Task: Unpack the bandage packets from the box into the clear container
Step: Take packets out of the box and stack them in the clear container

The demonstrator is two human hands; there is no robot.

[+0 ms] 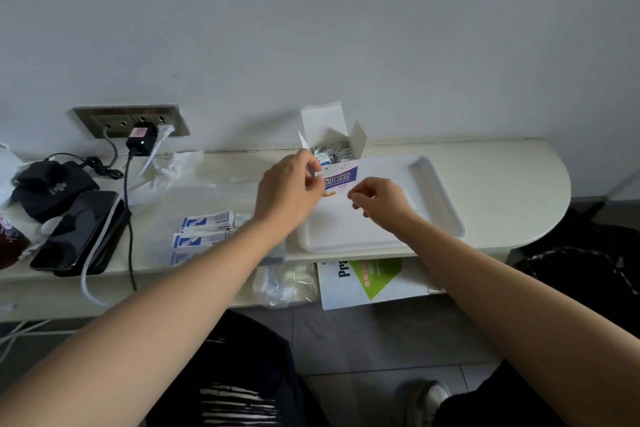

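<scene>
Progress: early going, I'd judge. The box point(338, 163) stands open on the white tray point(440, 198), flaps up, and it is packed with bandage packets point(332, 151).
Done so far: a small stack of blue-and-white packets point(206, 224) lies left of the tray on the counter point(502, 184). There is a faint glassy sheen around them, and that may be the clear container, but I cannot make out its walls for sure.
Left to do: most of it, by the look of that full box.
Left hand: the left hand point(289, 192) is right at the box's near-left corner, with fingers and thumb curled round that edge, gripping the box.
Right hand: the right hand point(379, 199) is just near of the box's printed front, low over the tray with fingers curled in. Whether it pinches anything I cannot tell.
Box and hands: the box sits at the far side between the two hands, the left one touching it and the right one close beside it.
Stack and hands: the stack is well left of both hands, beside the left forearm.
</scene>
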